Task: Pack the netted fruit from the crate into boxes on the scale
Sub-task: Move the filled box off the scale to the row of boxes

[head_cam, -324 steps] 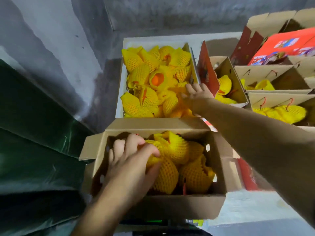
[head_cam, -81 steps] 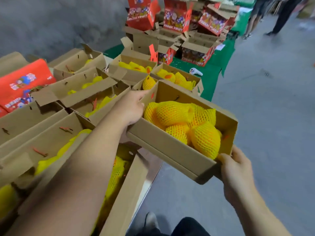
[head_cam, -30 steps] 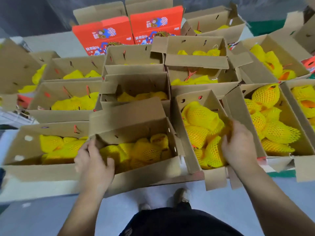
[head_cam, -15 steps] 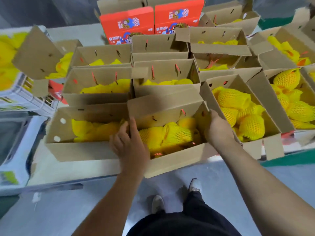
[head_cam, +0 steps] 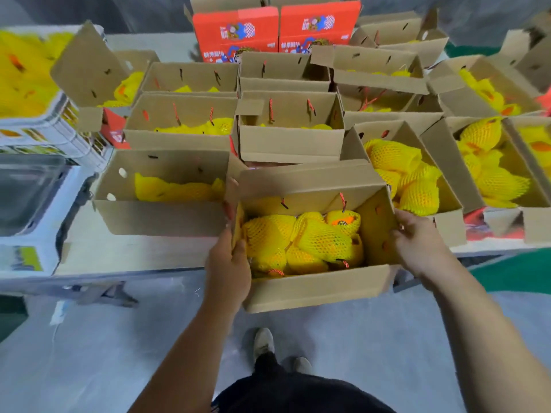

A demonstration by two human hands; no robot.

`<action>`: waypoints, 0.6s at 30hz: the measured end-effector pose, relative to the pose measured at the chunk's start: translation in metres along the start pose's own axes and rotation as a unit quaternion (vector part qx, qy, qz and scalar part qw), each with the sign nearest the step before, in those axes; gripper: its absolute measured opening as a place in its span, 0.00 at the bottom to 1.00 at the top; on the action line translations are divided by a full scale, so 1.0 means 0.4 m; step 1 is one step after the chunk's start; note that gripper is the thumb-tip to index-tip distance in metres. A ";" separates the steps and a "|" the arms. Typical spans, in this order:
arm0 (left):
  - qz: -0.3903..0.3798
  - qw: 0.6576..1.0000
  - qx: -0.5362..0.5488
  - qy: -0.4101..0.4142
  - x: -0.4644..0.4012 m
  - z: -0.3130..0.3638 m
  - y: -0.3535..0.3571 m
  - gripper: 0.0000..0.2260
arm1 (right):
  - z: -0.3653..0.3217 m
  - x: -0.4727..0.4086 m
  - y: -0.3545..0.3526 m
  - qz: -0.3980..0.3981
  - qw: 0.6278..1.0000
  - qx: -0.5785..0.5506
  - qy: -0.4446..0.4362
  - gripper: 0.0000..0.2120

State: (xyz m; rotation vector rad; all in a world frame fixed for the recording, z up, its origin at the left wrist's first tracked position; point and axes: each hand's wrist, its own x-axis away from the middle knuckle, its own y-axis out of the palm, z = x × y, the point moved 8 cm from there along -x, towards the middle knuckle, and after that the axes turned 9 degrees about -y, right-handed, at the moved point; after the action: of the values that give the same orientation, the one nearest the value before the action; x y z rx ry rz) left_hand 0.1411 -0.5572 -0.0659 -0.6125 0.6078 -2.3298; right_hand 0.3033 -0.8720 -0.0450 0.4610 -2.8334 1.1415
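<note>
Box (head_cam: 316, 286) of netted fruit (head_cam: 301, 244) sits at the table edge (head_cam: 134, 257), its near wall overhanging the floor — tilted toward the person. Left hand (head_cam: 229, 269) grips the left end wall, thumb (head_cam: 240, 250) curled inside against the netting, other fingers hidden outside. Right hand (head_cam: 417, 245) holds the right end wall, fingers wrapped round its rim and close together.

Risks, as judged:
- Box is full; if either grip slips on bare cardboard, it could tip off the edge and spill fruit.
- Back flap (head_cam: 304, 181) stands up against the neighbouring boxes (one (head_cam: 167, 216) touching at left) — dragging could snag or shove them.
- The thumb pressing the netting could bruise the fruit.
</note>
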 end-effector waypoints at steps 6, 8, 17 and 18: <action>0.026 0.999 0.038 -0.002 0.149 0.039 -0.129 0.10 | -0.136 0.078 -0.138 -0.048 0.997 0.025 -0.051 0.21; 0.044 0.998 0.047 0.003 0.178 0.043 -0.202 0.15 | -0.219 0.092 -0.137 -0.076 0.994 0.011 -0.082 0.20; 0.163 0.977 0.125 -0.059 0.258 -0.132 -0.624 0.16 | -0.586 0.214 0.146 -0.227 0.950 -0.056 -0.206 0.22; 0.170 0.975 0.129 -0.063 0.257 -0.161 -0.673 0.16 | -0.626 0.225 0.194 -0.238 0.945 -0.063 -0.215 0.22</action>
State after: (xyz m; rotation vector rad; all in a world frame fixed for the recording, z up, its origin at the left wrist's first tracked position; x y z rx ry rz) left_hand -0.0903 -0.4263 0.0620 -0.4891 0.3150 -1.9883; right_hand 0.1790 -0.6704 0.0989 1.4443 -2.8386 0.8350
